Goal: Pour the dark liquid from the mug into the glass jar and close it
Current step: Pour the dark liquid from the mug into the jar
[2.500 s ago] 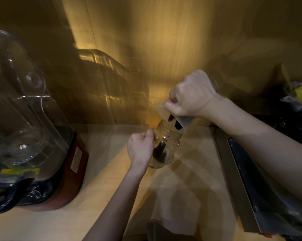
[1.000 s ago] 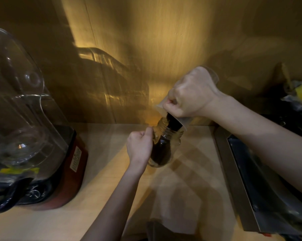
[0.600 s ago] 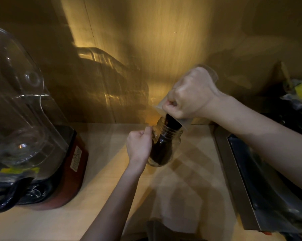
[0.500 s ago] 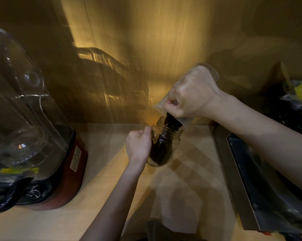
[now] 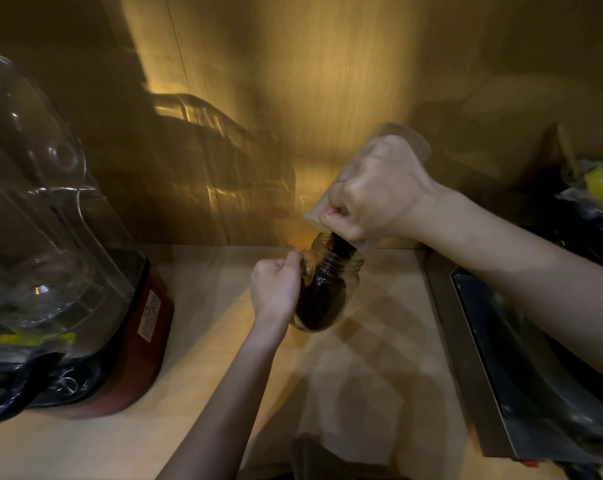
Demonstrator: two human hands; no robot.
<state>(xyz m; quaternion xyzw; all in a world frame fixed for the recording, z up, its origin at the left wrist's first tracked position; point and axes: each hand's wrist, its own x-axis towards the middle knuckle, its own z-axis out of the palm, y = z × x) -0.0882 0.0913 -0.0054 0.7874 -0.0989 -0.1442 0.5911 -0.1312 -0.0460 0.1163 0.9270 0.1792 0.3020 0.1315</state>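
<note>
right hand (image 5: 376, 192) tipping mug (image 5: 411, 140), dark liquid (image 5: 319, 303) filling jar (image 5: 348, 284)

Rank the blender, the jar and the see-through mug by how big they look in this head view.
1. Blender, largest, though nearest the camera.
2. Mug and glass jar: alike; right hand hides most of the mug, so unsure.

Left hand (image 5: 275, 292), right hand (image 5: 374, 192): bare, forearms unsleeved, no rings or watch visible.

Right hand (image 5: 376, 190) tips mug (image 5: 407, 140) over jar (image 5: 324, 296), seemingly steadied by left hand (image 5: 274, 289)
</note>
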